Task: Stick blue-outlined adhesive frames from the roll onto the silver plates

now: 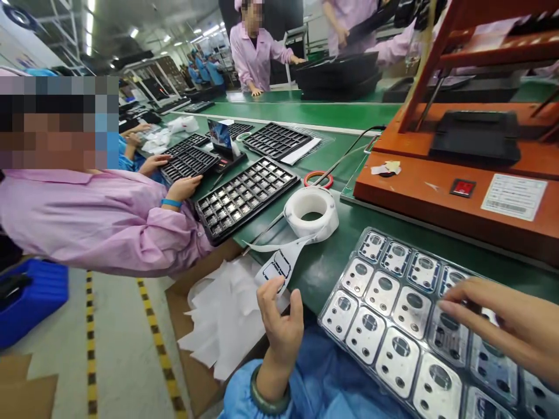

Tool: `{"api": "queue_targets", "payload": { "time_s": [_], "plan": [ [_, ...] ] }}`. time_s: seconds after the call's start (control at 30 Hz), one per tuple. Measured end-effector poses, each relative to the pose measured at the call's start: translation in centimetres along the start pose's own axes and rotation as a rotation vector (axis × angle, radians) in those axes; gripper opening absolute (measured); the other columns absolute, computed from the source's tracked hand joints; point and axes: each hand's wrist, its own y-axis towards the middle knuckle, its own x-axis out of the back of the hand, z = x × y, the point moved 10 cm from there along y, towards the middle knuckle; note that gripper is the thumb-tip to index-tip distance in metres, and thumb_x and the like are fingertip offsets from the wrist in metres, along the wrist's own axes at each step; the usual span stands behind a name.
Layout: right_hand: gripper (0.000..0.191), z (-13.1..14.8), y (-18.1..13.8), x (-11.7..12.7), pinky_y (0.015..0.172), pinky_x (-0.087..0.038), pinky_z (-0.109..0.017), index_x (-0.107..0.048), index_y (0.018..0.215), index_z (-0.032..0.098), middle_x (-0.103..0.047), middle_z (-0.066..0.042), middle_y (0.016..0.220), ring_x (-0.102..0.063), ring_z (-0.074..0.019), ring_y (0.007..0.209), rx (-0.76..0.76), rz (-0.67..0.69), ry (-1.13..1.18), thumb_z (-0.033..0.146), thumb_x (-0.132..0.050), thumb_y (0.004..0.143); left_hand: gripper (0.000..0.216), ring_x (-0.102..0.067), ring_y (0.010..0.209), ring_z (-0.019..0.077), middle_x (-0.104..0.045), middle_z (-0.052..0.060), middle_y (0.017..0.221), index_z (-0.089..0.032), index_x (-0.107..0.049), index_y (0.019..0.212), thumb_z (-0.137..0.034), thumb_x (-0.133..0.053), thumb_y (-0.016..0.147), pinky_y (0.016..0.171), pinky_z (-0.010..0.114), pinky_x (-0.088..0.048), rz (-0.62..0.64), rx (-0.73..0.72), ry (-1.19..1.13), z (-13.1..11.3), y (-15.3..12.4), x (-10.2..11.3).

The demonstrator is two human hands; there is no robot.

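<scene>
My left hand [282,323], with a dark green bangle at its wrist, is raised at the table edge, thumb apart from the curled fingers. Its fingertips are at the hanging end of a white backing strip [292,256] bearing a black-outlined adhesive piece; I cannot tell if they touch. The strip comes off a white tape roll [311,212] on the green table. On the right, my right hand [502,320] is over a clear plastic tray [321,319] of silver metal plates [397,352] with round holes. Its thumb and index finger are pinched close together; anything between them is hidden.
An orange machine [437,198] with a red switch stands behind the tray. A black tray of small metal parts [247,198] lies left of a red tape ring [318,179]. A co-worker in pink [109,221] sits left. A carton [183,326] below holds white paper scraps [225,314].
</scene>
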Motion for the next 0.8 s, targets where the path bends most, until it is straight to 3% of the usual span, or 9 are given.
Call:
{"api": "queue_targets", "payload": {
  "time_s": [0.03, 0.1, 0.27, 0.4, 0.53, 0.67, 0.8],
  "plan": [
    [0.029, 1.8, 1.1, -1.4, 0.058, -0.048, -0.032, -0.064, 0.081, 0.031, -0.065, -0.004, 0.077, -0.062, -0.019, 0.064, 0.077, 0.118, -0.01, 0.056, -0.048, 0.085, 0.034, -0.053, 0.103, 0.0214, -0.056, 0.009, 0.104, -0.02, -0.051, 0.115, -0.015, -0.059, 0.082, 0.091, 0.04, -0.045, 0.015, -0.024, 0.066, 0.5, 0.1, -0.2],
    [0.031, 5.2, 3.3, -2.5, 0.063, -0.047, -0.031, -0.061, 0.083, 0.027, -0.063, -0.003, 0.08, -0.061, -0.0183, 0.07, 0.204, 0.167, -0.069, 0.049, -0.041, 0.092, 0.039, -0.053, 0.106, 0.0224, -0.055, 0.01, 0.107, -0.019, -0.049, 0.118, -0.017, -0.062, 0.081, 0.092, 0.041, -0.045, 0.05, -0.074, 0.156, 1.0, 0.5, -0.8],
    [0.028, 12.8, 9.5, -1.6, 0.069, -0.044, -0.031, -0.061, 0.086, 0.018, -0.06, -0.007, 0.084, -0.058, -0.0195, 0.076, 0.389, -0.134, -0.252, 0.036, -0.041, 0.095, 0.037, -0.053, 0.107, 0.0258, -0.057, 0.013, 0.108, -0.017, -0.05, 0.114, -0.027, -0.064, 0.082, 0.092, 0.044, -0.042, 0.114, -0.171, 0.284, 0.0, 2.4, -3.0],
    [0.024, 18.3, 13.1, -3.1, 0.078, -0.04, -0.033, -0.064, 0.092, 0.014, -0.064, -0.012, 0.097, -0.057, -0.0246, 0.094, 0.564, -0.173, -0.418, 0.03, -0.046, 0.093, 0.039, -0.055, 0.099, 0.0281, -0.063, 0.012, 0.103, -0.016, -0.054, 0.111, -0.038, -0.064, 0.081, 0.088, 0.044, -0.037, 0.138, -0.173, 0.439, -0.7, 4.4, -4.9],
    [0.028, 19.6, 16.2, -6.2, 0.076, -0.038, -0.036, -0.067, 0.083, 0.012, -0.07, -0.014, 0.087, -0.062, -0.0277, 0.09, 0.501, 0.01, -0.565, 0.029, -0.046, 0.092, 0.027, -0.058, 0.084, 0.0231, -0.067, 0.006, 0.089, -0.015, -0.056, 0.108, -0.028, -0.061, 0.085, 0.082, 0.039, -0.035, 0.19, -0.181, 0.438, -0.9, 5.4, -6.4],
    [0.036, 19.2, 17.2, -6.7, 0.071, -0.039, -0.036, -0.069, 0.081, 0.01, -0.071, -0.017, 0.084, -0.066, -0.0274, 0.083, 0.438, 0.054, -0.578, 0.023, -0.038, 0.095, 0.018, -0.059, 0.078, 0.0209, -0.067, 0.004, 0.081, -0.016, -0.059, 0.103, -0.023, -0.058, 0.086, 0.084, 0.039, -0.033, 0.231, -0.21, 0.39, -0.8, 5.3, -6.7],
    [0.032, 19.0, 16.6, -7.1, 0.073, -0.042, -0.032, -0.07, 0.087, 0.015, -0.072, -0.011, 0.09, -0.066, -0.0262, 0.088, 0.506, 0.161, -0.562, 0.044, -0.054, 0.087, 0.014, -0.059, 0.081, 0.0196, -0.067, 0.004, 0.083, -0.019, -0.063, 0.1, -0.02, -0.055, 0.088, 0.086, 0.039, -0.032, 0.271, -0.22, 0.347, -1.1, 4.6, -6.3]
  ]
}}
